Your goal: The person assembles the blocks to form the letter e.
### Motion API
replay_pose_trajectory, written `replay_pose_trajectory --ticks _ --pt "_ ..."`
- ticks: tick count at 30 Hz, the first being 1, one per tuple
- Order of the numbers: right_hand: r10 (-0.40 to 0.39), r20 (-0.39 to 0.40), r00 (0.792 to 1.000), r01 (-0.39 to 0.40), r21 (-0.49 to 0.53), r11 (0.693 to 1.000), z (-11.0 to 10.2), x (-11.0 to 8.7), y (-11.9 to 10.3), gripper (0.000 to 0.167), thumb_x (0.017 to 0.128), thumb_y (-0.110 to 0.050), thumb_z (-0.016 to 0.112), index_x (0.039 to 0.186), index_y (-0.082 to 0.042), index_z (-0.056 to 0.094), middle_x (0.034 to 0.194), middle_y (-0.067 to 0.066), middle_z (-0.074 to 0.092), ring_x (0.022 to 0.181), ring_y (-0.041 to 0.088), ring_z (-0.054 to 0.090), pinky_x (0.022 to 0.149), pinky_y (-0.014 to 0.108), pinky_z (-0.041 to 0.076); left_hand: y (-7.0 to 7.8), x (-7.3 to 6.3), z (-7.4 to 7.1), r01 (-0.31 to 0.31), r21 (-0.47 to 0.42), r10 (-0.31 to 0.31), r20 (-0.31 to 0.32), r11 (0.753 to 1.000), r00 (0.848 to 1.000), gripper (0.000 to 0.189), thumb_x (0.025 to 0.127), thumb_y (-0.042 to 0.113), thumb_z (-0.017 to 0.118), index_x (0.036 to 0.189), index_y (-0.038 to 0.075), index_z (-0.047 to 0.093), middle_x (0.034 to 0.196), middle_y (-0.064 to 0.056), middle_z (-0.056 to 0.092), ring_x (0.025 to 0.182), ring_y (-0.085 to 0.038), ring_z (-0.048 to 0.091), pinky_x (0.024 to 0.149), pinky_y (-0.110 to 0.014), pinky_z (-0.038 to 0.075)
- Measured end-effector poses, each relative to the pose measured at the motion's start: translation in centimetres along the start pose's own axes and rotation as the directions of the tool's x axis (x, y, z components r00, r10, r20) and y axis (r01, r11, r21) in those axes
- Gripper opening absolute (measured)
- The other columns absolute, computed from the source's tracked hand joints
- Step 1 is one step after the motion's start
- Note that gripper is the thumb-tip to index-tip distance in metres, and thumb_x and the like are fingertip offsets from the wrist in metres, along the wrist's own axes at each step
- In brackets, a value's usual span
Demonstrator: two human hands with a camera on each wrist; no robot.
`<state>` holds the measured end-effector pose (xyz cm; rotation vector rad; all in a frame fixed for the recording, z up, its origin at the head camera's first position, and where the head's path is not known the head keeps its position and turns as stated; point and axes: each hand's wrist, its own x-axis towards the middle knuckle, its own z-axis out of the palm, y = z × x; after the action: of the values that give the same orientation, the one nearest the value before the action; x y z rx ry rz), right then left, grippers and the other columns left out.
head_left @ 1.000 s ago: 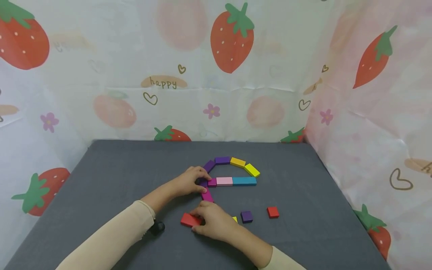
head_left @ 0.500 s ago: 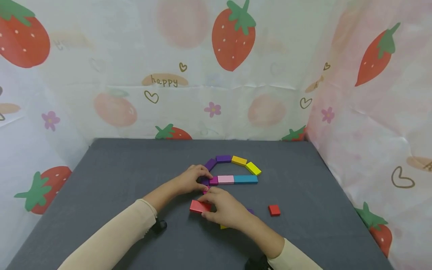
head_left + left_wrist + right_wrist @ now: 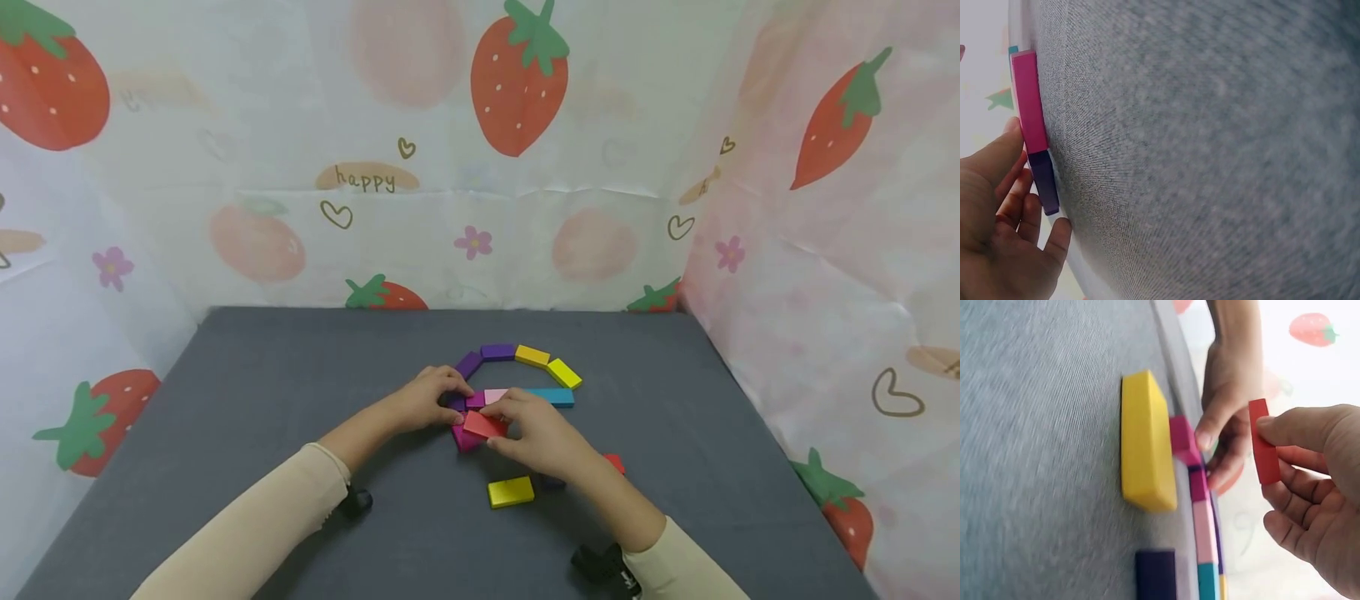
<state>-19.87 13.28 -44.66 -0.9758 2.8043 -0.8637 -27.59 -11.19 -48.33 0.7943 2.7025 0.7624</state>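
Observation:
My right hand (image 3: 547, 437) pinches a red rectangular block (image 3: 1264, 450) between thumb and fingers. It holds the block over the near end of a magenta block (image 3: 467, 442), overlapping it in the head view. My left hand (image 3: 423, 400) rests against the left side of the block outline, its thumb at the magenta block and its fingertips by a small magenta piece (image 3: 475, 400). A purple block (image 3: 1044, 181) adjoins the magenta one, close to the left fingers. From there a pink block (image 3: 495, 396) and a blue block (image 3: 555, 397) continue rightward in a straight row.
An arc of purple blocks (image 3: 498, 352) and yellow blocks (image 3: 532, 357) curves behind the row. Nearer lie a loose yellow block (image 3: 512, 492), a dark purple block (image 3: 552, 482) and a small red block (image 3: 615, 462), the last two partly covered by the right arm.
My right hand has carried the red block up and rightward from the near side to the magenta block, uncovering the loose yellow block. My left hand stays in place.

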Motion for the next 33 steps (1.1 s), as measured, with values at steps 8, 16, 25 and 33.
replay_pose_trajectory --ticks 8,16,25,33 --pt "0.065 0.015 0.998 -0.065 0.008 0.998 0.3 -0.5 1.6 0.033 0.091 -0.024 0.080 0.122 -0.017 0.073 0.108 -0.005 0.063 0.093 0.015 0.059 0.084 0.033 0.054 0.0 0.0 -0.2 -0.004 -0.011 0.004 0.007 1.000 1.000 0.041 0.092 0.030 0.079 0.130 0.020 0.070 0.137 -0.004 0.057 0.130 -0.028 0.045 0.113 -0.051 0.038" --pt "0.092 0.088 0.992 -0.091 -0.013 0.996 1.1 -0.9 3.0 0.033 0.090 -0.026 0.080 0.122 -0.021 0.074 0.111 -0.008 0.063 0.096 0.009 0.056 0.089 0.032 0.054 0.3 -0.2 -0.4 0.009 -0.017 -0.009 0.011 1.000 1.000 0.039 0.092 0.029 0.078 0.130 0.020 0.070 0.137 -0.004 0.057 0.131 -0.028 0.045 0.113 -0.051 0.038" --pt "0.090 0.167 0.982 -0.094 0.015 0.995 1.6 -0.8 3.7 0.033 0.091 -0.027 0.080 0.123 -0.022 0.074 0.104 -0.012 0.061 0.091 0.012 0.055 0.078 0.025 0.048 0.4 -0.1 -0.4 0.014 0.004 -0.014 0.011 1.000 1.000 0.039 0.093 0.030 0.077 0.129 0.020 0.070 0.138 -0.004 0.057 0.132 -0.029 0.044 0.114 -0.051 0.037" --pt "0.088 0.196 0.977 -0.099 0.047 0.994 1.8 -0.8 3.7 0.032 0.090 -0.028 0.081 0.121 -0.023 0.076 0.099 -0.012 0.061 0.089 0.012 0.055 0.075 0.025 0.048 0.2 -0.1 -0.2 0.015 -0.001 -0.015 0.005 1.000 1.000 0.038 0.093 0.029 0.077 0.129 0.020 0.070 0.138 -0.004 0.057 0.133 -0.029 0.044 0.115 -0.051 0.036"
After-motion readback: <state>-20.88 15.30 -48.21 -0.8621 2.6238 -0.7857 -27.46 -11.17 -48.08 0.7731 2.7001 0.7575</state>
